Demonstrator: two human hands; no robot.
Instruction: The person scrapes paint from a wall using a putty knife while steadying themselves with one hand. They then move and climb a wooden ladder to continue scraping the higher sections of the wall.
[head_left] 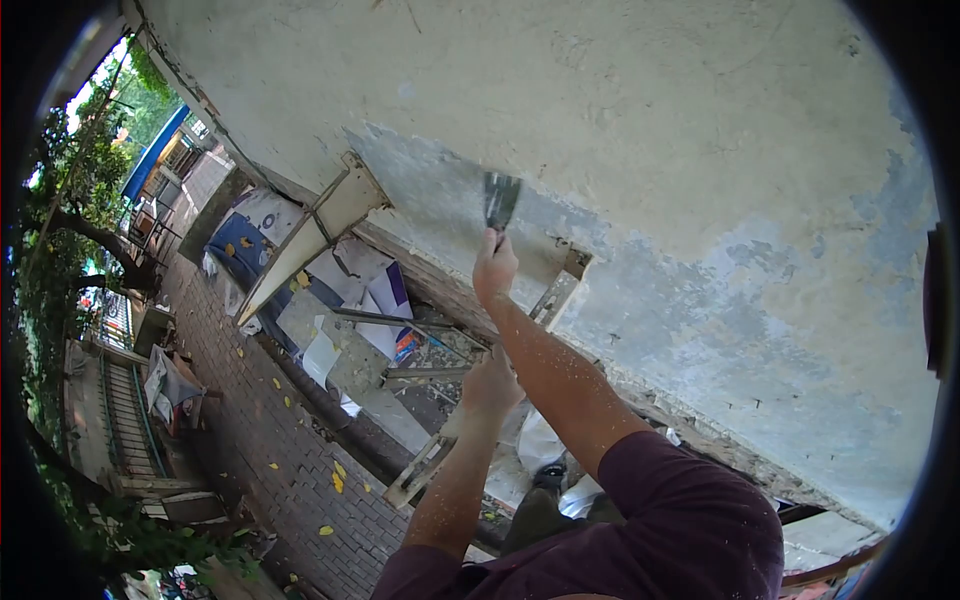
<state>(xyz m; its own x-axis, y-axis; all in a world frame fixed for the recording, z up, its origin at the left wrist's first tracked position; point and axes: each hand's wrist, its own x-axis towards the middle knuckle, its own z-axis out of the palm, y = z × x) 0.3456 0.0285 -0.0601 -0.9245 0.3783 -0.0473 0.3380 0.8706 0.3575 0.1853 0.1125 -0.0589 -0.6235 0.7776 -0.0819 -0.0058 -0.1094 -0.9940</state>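
My right hand (495,268) is wrapped round the handle of a scraper (502,198) with a wide flat blade. The blade lies against the wall (680,120), at the border between pale peeling paint and a bare grey-blue patch (420,165). Lower down, my left hand (490,385) is closed beside the end of a bar (425,373). Whether its fingers grip that bar or something else is hidden from this angle. Small pale flecks are scattered over both forearms.
A tilted board (310,235) leans out from the wall on the left. Beneath my hands lie discarded panels, papers (380,310) and bars. Beside them runs a brick pavement (250,400) with fallen leaves. A slotted frame piece (420,470) sits near my left forearm.
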